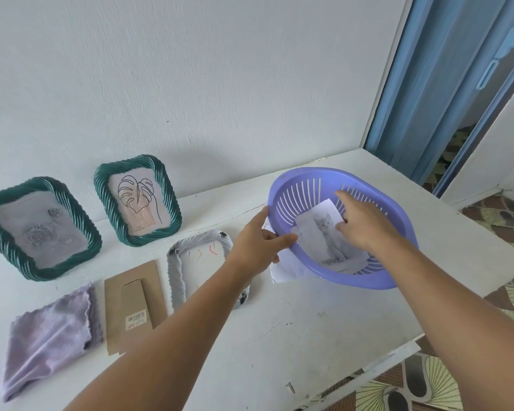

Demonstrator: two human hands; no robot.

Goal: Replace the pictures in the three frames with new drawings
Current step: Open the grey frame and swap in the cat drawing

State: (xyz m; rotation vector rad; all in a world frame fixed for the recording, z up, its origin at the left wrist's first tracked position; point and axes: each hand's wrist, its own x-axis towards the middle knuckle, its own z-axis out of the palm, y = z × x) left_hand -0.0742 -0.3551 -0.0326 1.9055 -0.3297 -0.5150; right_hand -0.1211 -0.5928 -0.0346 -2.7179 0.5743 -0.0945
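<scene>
Two green rope-edged frames stand against the wall: the left frame [39, 228] holds a grey rose drawing, the middle frame [137, 200] a leaf drawing. A third frame [190, 262] lies face down with its back open and a sheet with red marks inside. Its brown backing board [132, 304] lies beside it. My left hand [260, 240] grips the rim of a purple slotted basket [294, 191], tilting it up. My right hand [365, 223] is inside the basket, fingers on a cat picture [327, 235]. A white sheet [285, 268] lies under the basket.
A lilac cloth [48, 336] lies at the front left of the white table [279, 336]. The table ends at right by a blue folding door [433, 84]. A patterned floor [487, 292] lies beyond the edge. A small screw [290, 387] lies near the front edge.
</scene>
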